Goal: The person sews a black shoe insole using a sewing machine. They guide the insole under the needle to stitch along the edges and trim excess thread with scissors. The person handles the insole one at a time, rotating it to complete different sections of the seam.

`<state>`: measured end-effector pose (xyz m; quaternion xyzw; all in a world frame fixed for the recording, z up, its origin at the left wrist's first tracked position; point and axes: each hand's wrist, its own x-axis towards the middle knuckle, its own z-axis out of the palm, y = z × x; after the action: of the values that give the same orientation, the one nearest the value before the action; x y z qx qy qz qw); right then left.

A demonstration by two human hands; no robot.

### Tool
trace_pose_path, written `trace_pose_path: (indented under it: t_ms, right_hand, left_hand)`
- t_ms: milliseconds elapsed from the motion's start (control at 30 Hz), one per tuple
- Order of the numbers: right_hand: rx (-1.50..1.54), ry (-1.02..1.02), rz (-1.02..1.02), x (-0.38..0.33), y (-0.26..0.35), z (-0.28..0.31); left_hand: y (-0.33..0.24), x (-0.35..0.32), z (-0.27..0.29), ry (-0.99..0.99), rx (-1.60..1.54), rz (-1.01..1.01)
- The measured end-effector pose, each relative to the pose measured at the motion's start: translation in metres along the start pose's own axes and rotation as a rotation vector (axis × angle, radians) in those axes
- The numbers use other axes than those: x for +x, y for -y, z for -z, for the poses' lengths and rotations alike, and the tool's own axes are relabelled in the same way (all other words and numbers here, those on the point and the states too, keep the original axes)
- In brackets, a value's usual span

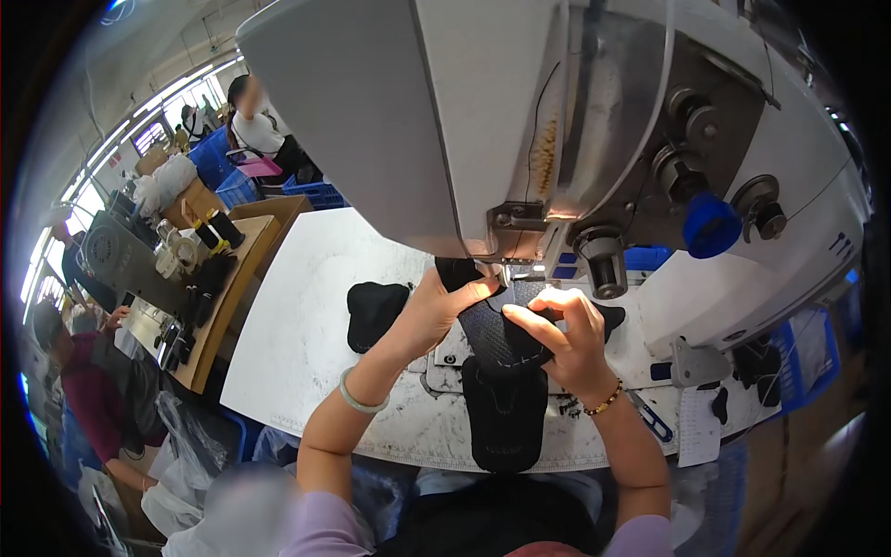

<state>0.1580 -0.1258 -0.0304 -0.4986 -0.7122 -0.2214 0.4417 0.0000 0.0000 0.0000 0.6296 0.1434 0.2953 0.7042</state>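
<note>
A black fabric shoe-upper piece [497,339] lies under the needle area of a large grey-white sewing machine [520,121]. My left hand [436,306] grips its left edge, close to the presser foot [515,271]. On its right side my right hand [566,339] presses down with curled fingers. A second black piece [504,422] hangs over the table's near edge, below both hands. A pale bangle is on my left wrist and a beaded bracelet on my right.
Another black piece [374,313] lies on the white worktable [306,316] to the left. Blue crates [227,172] stand at the back. A person sits at a wooden bench [227,288] on the left, another stands far back. A blue knob [710,225] is on the machine head.
</note>
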Motion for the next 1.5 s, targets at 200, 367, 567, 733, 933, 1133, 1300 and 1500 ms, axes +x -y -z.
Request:
trace_pose_path:
  t_ms: [200,367,567,733,933,1133,1300,1500]
  right_hand:
    - [0.166,-0.054,-0.108,-0.003,-0.007,-0.003]
    - [0.112,-0.066,-0.095,-0.002,-0.002,-0.005]
    - [-0.013,-0.052,-0.085,0.001,0.004,-0.003]
    - [-0.107,-0.074,-0.06,0.005,0.008,-0.003]
    - [-0.149,-0.088,0.005,0.001,0.01,0.0]
    - [-0.071,-0.095,-0.048,0.0,0.001,0.007]
    - [-0.128,-0.084,-0.043,0.0,0.003,0.007]
    - [-0.312,-0.079,0.036,0.006,0.017,0.005]
  left_hand:
    - [0.001,-0.002,-0.007,-0.048,0.065,-0.013]
    - [0.002,0.001,0.005,0.007,0.069,0.004]
    - [0.007,0.012,0.007,0.032,-0.116,-0.006]
    - [0.015,0.017,0.013,0.054,-0.131,-0.049]
    - [0.014,0.012,0.006,-0.029,-0.093,-0.082]
    - [0.023,0.003,-0.002,-0.145,0.104,-0.25]
    - [0.02,0.002,-0.011,-0.195,0.077,-0.241]
    - [0.007,-0.006,-0.02,-0.236,0.077,-0.114]
